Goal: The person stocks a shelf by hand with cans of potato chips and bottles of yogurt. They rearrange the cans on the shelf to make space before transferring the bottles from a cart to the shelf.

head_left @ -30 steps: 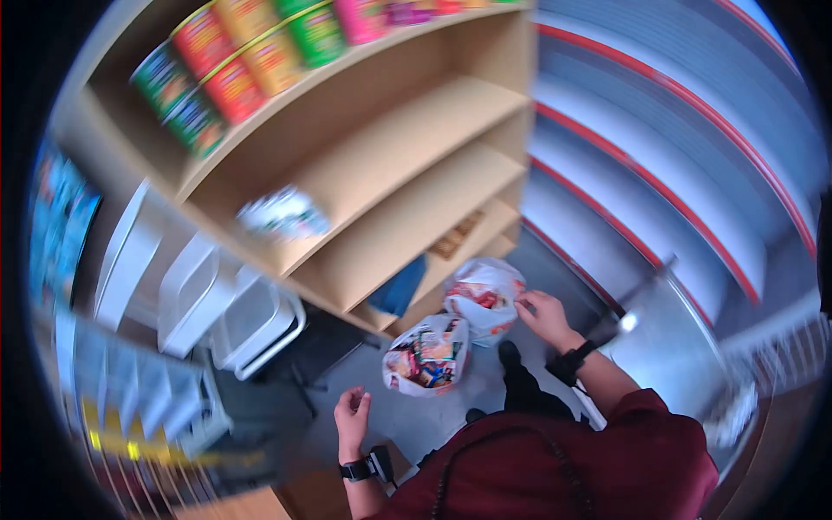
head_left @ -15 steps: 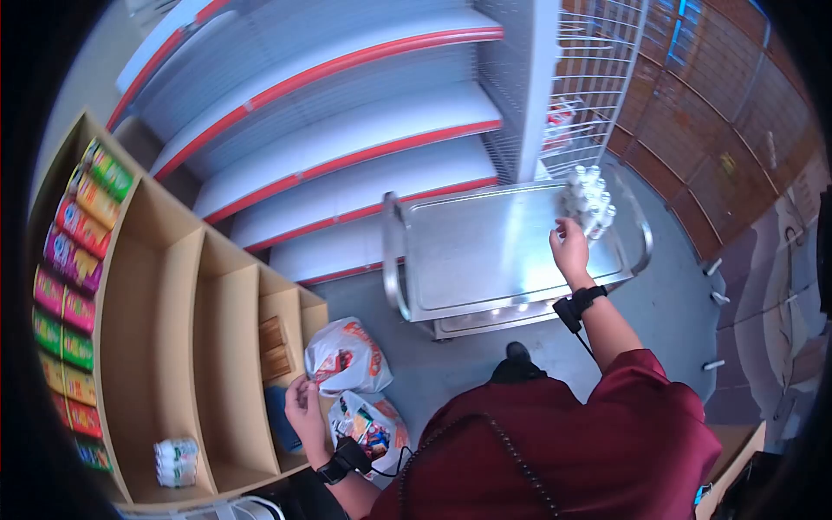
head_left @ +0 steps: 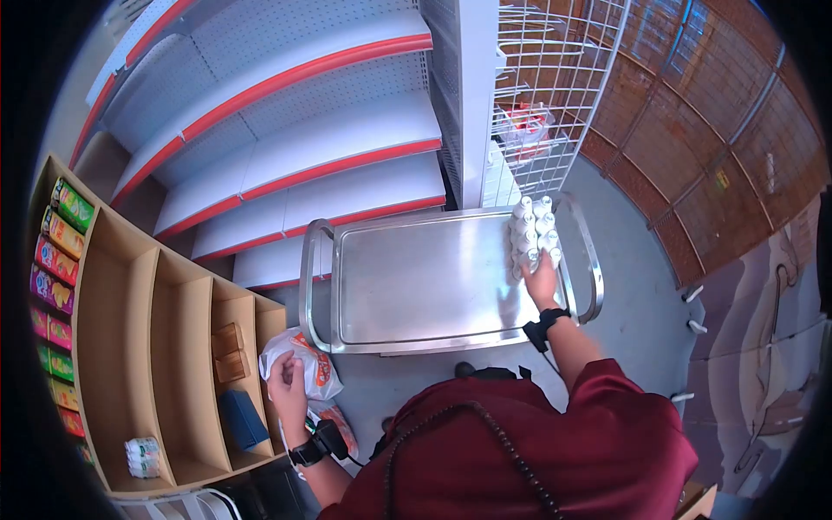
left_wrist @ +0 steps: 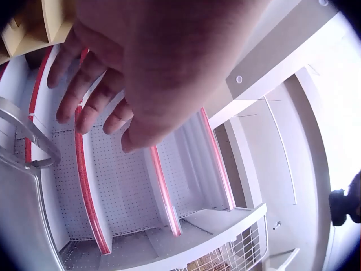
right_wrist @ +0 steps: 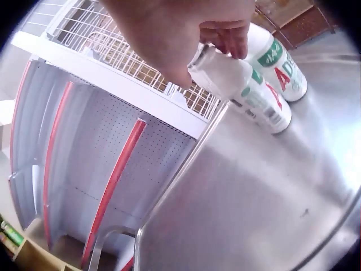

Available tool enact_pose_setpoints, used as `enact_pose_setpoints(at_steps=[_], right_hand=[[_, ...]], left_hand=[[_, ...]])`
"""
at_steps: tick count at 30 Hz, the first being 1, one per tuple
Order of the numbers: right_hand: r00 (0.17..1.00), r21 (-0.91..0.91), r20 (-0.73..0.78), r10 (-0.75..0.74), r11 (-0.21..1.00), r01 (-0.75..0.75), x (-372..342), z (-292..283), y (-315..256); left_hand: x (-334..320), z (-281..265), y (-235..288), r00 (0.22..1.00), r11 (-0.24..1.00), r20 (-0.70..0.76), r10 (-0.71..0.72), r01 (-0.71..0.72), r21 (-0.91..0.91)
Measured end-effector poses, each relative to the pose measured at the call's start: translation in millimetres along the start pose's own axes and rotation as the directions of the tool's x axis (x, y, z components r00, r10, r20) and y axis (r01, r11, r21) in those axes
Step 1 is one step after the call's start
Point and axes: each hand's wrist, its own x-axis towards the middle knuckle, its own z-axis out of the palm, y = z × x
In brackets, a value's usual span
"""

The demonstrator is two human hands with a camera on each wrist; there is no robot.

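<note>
A cluster of small white bottles (head_left: 535,227) with green and red lettering stands at the right end of a steel trolley top (head_left: 425,277). My right hand (head_left: 542,282) is at the near end of the cluster. In the right wrist view, the right hand (right_wrist: 186,34) has its thumb and fingers round the top of the nearest white bottle (right_wrist: 248,90). My left hand (head_left: 288,386) hangs over a white plastic bag (head_left: 321,373), its fingers loosely bent and holding nothing. The left wrist view shows the spread fingers (left_wrist: 90,96) of that hand.
Left of me stands a wooden shelf unit (head_left: 195,347) with colourful packets (head_left: 56,290), a small white bottle pack (head_left: 143,458) and a blue box (head_left: 243,420). Behind the trolley rise white shelves with red edges (head_left: 347,156) and a wire rack (head_left: 555,104).
My view has swung from the wooden shelf and bags toward the trolley. The right hand has moved from beside the bags to the bottles and taken hold. The left hand still holds nothing.
</note>
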Motion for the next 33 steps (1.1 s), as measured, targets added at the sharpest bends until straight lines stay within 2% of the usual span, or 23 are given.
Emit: enact_pose_setpoints(at_steps=[1,2,4,5,7,10,11,12,14,16,17,18,20,22,23,26,28,30,33], right_hand=[[0.992,0.010,0.082,0.092,0.996,-0.093,1,9,1],[0.997,-0.020,-0.013,0.073,0.997,-0.074,3,20,3],[0.978,-0.043,-0.020,0.206,0.978,-0.206,9,31,5],[0.982,-0.041,-0.010,0.191,0.981,-0.191,11,33,2],[0.960,-0.042,-0.095,0.263,0.963,-0.268,13,37,-4],[0.971,-0.050,-0.089,0.221,0.973,-0.226,21,36,8],[0.972,-0.004,-0.130,0.196,0.980,-0.198,23,23,1],[0.967,-0.003,-0.077,0.242,0.970,-0.243,28,7,-7],[0.984,0.089,-0.041,0.176,0.981,-0.171,41,-13,-6],[0.995,0.195,0.033,0.092,0.976,-0.097,50,-44,-32],[0.973,0.273,0.192,0.125,0.946,-0.176,56,-53,-34],[0.969,0.330,0.233,0.079,0.931,-0.155,55,-67,-55],[0.911,0.599,0.410,-0.040,0.766,-0.235,51,-91,-98],[0.840,0.717,0.525,-0.134,0.601,-0.353,40,-105,-153],[0.818,0.750,0.545,-0.185,0.543,-0.377,36,-100,-173],[0.777,0.860,0.503,-0.379,0.311,-0.405,14,-74,-253],[0.713,0.852,0.523,-0.467,0.262,-0.454,-6,-47,-311],[0.685,0.855,0.503,-0.527,0.187,-0.484,-33,-20,-382],[0.595,0.848,0.487,-0.640,0.181,-0.499,-90,23,-484]], left_hand=[[3,9,3,0.999,0.995,0.022,-0.023,0.025,-0.101],[2,16,8,1.000,0.994,0.005,-0.031,0.031,-0.105],[2,25,20,0.998,0.994,0.057,0.006,0.001,-0.112],[0,27,30,0.996,0.998,0.070,0.050,-0.047,-0.045],[-1,27,29,0.997,0.999,0.060,0.046,-0.045,-0.024],[-4,22,27,0.999,1.000,0.052,0.017,-0.017,-0.007],[-4,20,26,0.999,1.000,0.043,-0.009,0.010,-0.023],[-3,18,23,0.999,1.000,0.033,-0.014,0.014,-0.021],[1,14,13,0.999,0.996,0.029,-0.018,0.021,-0.087],[6,13,15,1.000,0.998,0.019,-0.014,0.015,-0.060],[9,12,16,1.000,0.999,0.017,-0.004,0.005,-0.036],[13,12,9,1.000,1.000,0.018,0.025,-0.025,-0.017],[18,16,17,0.995,0.995,0.004,0.101,-0.101,0.019],[26,12,13,0.991,0.991,0.044,0.127,-0.129,0.040],[31,11,5,0.991,0.992,0.039,0.130,-0.129,-0.017],[40,-16,6,0.988,0.988,0.031,0.152,-0.152,0.010],[42,-47,1,0.988,0.988,-0.028,0.150,-0.149,0.034],[44,-87,-32,0.989,0.993,-0.090,0.116,-0.114,0.023],[29,-164,-66,0.967,0.999,-0.248,0.053,-0.051,0.015]])
